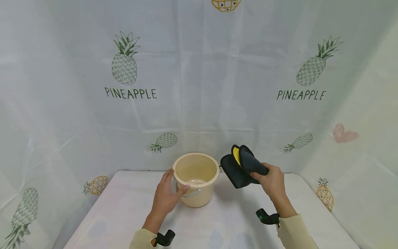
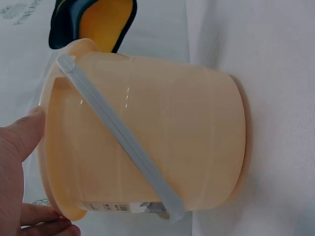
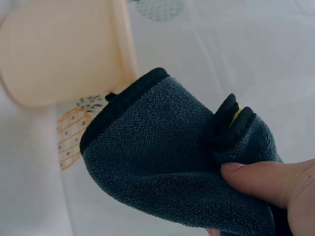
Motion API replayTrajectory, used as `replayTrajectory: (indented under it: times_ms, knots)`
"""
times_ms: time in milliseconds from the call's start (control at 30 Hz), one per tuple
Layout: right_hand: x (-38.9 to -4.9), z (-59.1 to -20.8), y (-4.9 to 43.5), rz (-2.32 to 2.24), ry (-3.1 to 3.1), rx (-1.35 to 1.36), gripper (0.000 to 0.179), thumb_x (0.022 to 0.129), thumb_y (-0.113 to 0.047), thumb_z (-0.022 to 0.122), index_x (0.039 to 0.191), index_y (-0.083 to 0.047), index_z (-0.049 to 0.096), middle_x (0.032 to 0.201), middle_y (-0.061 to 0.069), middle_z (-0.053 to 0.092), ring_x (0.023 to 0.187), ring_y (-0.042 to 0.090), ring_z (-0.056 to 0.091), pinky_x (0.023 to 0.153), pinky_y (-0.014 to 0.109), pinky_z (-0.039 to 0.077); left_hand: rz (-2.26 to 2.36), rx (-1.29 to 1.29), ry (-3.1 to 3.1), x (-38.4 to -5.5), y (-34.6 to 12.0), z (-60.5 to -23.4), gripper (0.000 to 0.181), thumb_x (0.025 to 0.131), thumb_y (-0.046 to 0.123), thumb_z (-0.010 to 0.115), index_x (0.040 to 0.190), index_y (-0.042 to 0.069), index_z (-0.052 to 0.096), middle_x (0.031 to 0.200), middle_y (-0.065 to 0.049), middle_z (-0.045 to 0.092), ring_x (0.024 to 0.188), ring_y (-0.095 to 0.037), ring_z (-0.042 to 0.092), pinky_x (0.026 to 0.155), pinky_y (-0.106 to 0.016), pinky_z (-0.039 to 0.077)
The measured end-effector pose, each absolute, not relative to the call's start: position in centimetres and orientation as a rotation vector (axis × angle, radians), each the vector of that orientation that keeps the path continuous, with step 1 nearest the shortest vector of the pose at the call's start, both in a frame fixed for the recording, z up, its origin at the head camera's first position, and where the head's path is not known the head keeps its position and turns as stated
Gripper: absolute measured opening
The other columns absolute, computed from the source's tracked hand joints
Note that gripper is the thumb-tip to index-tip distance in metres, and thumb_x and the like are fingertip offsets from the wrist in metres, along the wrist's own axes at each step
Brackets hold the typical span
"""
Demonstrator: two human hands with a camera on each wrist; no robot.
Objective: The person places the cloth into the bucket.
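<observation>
A cream plastic bucket [image 1: 199,197] stands upright near the back of the table, its pale grey handle [image 2: 123,137] hanging down against the side. My left hand [image 1: 166,195] holds the bucket's rim, with the thumb at the front and the fingers at the left side. To the right of the bucket, above the table, my right hand [image 1: 273,181] grips a folded microfiber cloth [image 3: 152,142]. The cloth is dark grey-blue with black edging, and a yellow face shows between its folds. The right thumb presses on top of it; the other fingers are mostly hidden.
The table [image 1: 124,207] has a whitish cover. Behind it and at both sides hangs a pale curtain [image 1: 199,103] printed with pineapples. A black wrist camera [image 1: 166,238] is on the left wrist and another camera [image 1: 267,217] on the right.
</observation>
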State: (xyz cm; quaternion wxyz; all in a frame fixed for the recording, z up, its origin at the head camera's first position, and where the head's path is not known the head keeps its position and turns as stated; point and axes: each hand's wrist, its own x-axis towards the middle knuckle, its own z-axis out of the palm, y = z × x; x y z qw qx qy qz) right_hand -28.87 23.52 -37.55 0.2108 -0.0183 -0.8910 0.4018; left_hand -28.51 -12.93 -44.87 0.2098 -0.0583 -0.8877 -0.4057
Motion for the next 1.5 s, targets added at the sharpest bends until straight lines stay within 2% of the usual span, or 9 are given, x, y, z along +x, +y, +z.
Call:
replayTrajectory:
  times_ms: [367,633,1000,1500]
  knots:
    - [-29.6,-35.0,21.3,1.234,-2.457,0.014,0.041,0.086,-0.015,0.077,0.121,0.003,0.066,0.118,0.026,0.065,0.103,0.042,0.066,0.088,0.056,0.054,-1.123,-0.141,-2.460,-28.4,-12.9,-44.6,0.105,0.076,0.066,0.073,0.150,0.002,0.038,0.155,-0.016,0.037,0.139,-0.040,0.039,0.108,-0.060,0.036]
    - [-30.0,-34.0,19.0,1.316,-2.437,0.068,0.041,0.085,-0.014,0.078,0.121,0.003,0.067,0.119,0.025,0.065,0.105,0.041,0.065,0.090,0.055,0.053,-1.157,-0.130,-2.443,-28.5,-12.9,-44.4,0.099,0.077,0.055,0.080,0.149,0.001,0.040,0.154,-0.016,0.039,0.140,-0.038,0.039,0.109,-0.057,0.037]
    - [-31.1,-33.6,16.1,1.386,-2.417,0.110,0.037,0.083,-0.011,0.079,0.117,0.001,0.069,0.116,0.021,0.067,0.104,0.037,0.066,0.089,0.052,0.055,-1.161,-0.111,-2.414,-28.8,-12.9,-44.7,0.104,0.072,0.063,0.079,0.149,0.004,0.042,0.152,-0.015,0.041,0.139,-0.036,0.041,0.108,-0.055,0.039]
    - [-31.9,-33.3,12.9,1.454,-2.408,0.147,0.029,0.083,-0.011,0.080,0.110,-0.002,0.072,0.111,0.017,0.069,0.099,0.032,0.067,0.088,0.050,0.055,-1.176,-0.108,-2.415,-28.6,-12.7,-44.3,0.101,0.072,0.058,0.082,0.148,0.003,0.043,0.152,-0.014,0.042,0.139,-0.035,0.042,0.108,-0.053,0.040]
